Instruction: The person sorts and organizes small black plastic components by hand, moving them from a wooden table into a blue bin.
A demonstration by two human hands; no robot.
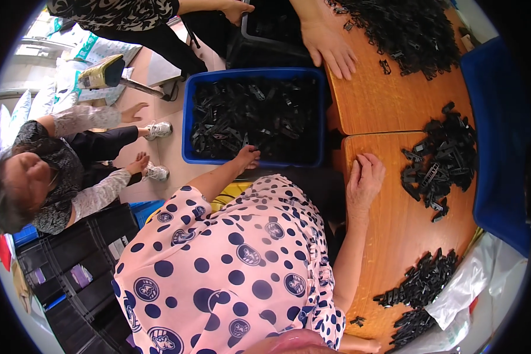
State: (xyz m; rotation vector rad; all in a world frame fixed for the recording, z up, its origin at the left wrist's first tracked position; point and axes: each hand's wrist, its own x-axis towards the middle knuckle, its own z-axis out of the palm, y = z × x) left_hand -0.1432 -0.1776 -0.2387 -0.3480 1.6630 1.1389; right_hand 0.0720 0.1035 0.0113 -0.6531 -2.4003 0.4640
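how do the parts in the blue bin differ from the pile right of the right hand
The bin load is walled in by the blue bin; the table pile lies loose on the wooden table. The bin load looks larger, the table pile smaller. Both are jumbled black parts.

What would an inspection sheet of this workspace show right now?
Surface: brown wooden table, a seam running across it.
Job's things: small black parts heaped in a blue crate; more in piles on the table.
Clutter: crumpled clear plastic by the lower-right pile.
Hands: left hand at the crate's near rim, grip unclear; right hand at the table edge, fingers curled.
Cables: nothing seen.
Surroundings: co-worker at left; white sacks behind.
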